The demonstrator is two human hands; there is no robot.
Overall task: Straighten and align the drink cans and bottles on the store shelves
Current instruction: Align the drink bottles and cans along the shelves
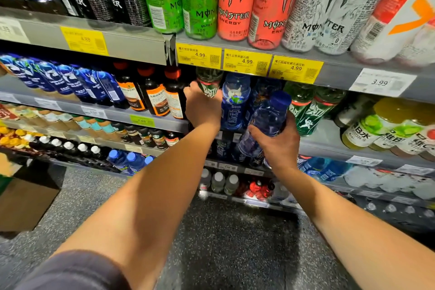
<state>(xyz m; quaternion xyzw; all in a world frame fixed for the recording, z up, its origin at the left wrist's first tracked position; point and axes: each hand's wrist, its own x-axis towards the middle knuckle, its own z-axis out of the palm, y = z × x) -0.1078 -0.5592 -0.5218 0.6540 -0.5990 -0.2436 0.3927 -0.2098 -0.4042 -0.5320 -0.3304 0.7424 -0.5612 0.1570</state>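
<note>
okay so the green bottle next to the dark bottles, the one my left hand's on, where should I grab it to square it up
Probably around its middle, from the front. The left hand already covers the green bottle there, the dark bottles and blue bottle crowd its sides, and the shelf edge hides its cap.

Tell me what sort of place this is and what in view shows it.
Most likely a shop's drinks aisle. Tiered shelves carry rows of energy drink cans and bottles, yellow price tags line the shelf edges, and the right hand holds a blue bottle while the left hand grips a green one.
</note>
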